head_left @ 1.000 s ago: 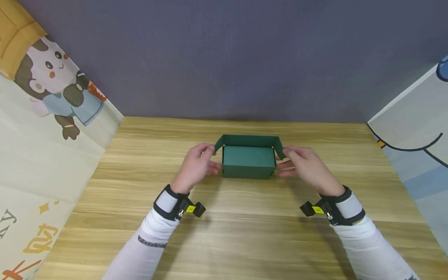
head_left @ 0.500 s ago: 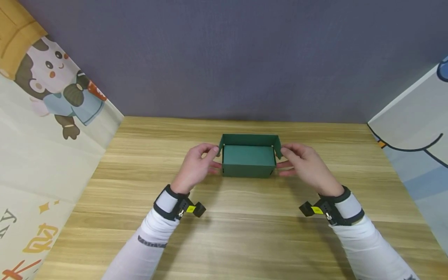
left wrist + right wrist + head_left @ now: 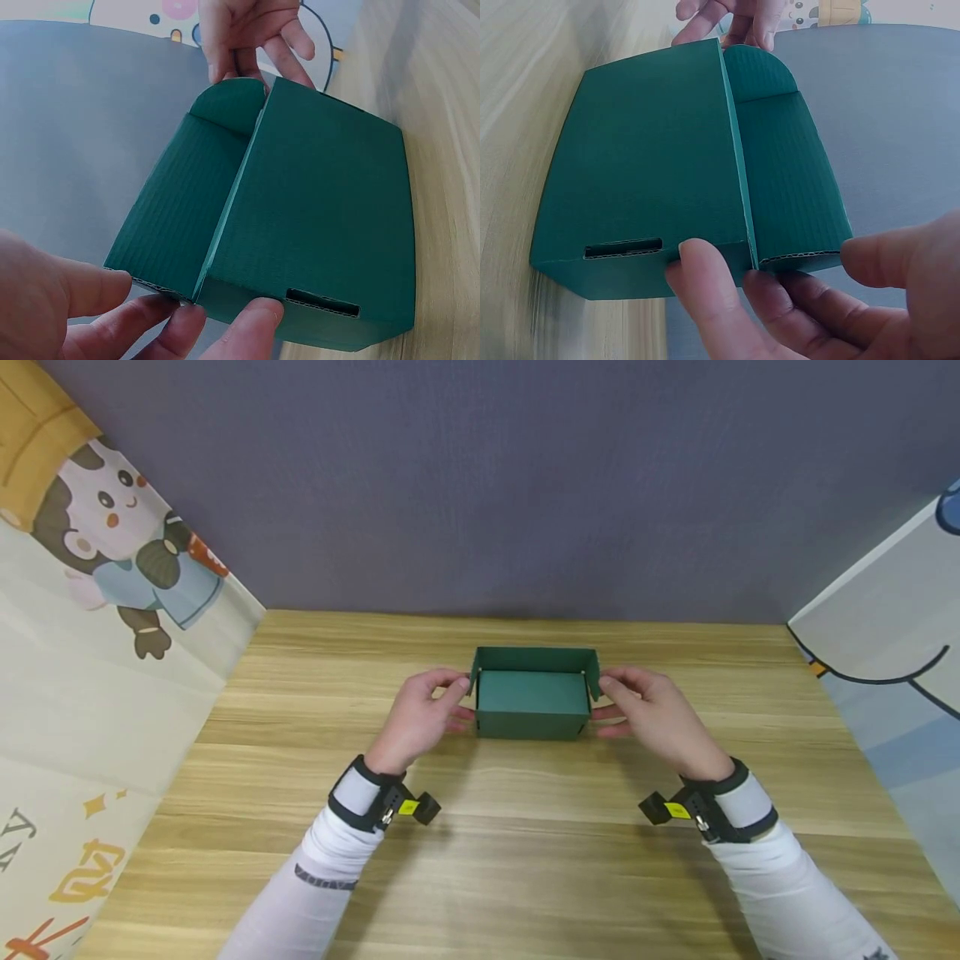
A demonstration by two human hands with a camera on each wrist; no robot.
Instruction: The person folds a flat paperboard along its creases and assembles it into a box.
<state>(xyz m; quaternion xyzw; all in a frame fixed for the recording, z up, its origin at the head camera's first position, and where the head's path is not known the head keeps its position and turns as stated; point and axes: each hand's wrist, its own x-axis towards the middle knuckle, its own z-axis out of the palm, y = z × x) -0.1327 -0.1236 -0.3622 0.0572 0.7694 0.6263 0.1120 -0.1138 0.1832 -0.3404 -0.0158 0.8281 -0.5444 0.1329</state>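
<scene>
A small green cardboard box (image 3: 534, 727) rests on the wooden table, its lid panel (image 3: 536, 659) raised along the far side. Two rounded flaps at the panel's ends point back toward the box. My left hand (image 3: 422, 714) pinches the left flap (image 3: 474, 672) between thumb and index finger, while its lower fingers touch the box's left side. On the other side, my right hand (image 3: 658, 714) pinches the right flap (image 3: 593, 672) the same way. In the left wrist view a narrow slot (image 3: 324, 303) shows at the box's edge. The box's inside is hidden.
The wooden table (image 3: 517, 877) stretches around the box. A dark grey-blue panel (image 3: 525, 485) stands behind it, with cartoon-printed sheets at the left (image 3: 112, 652) and right (image 3: 892, 635). Each wrist wears a strapped camera.
Both end flaps have folded inward, from splayed outward to nearly in line with the box's sides. My thumbs and index fingers have shifted slightly inward with them. The box stays in place.
</scene>
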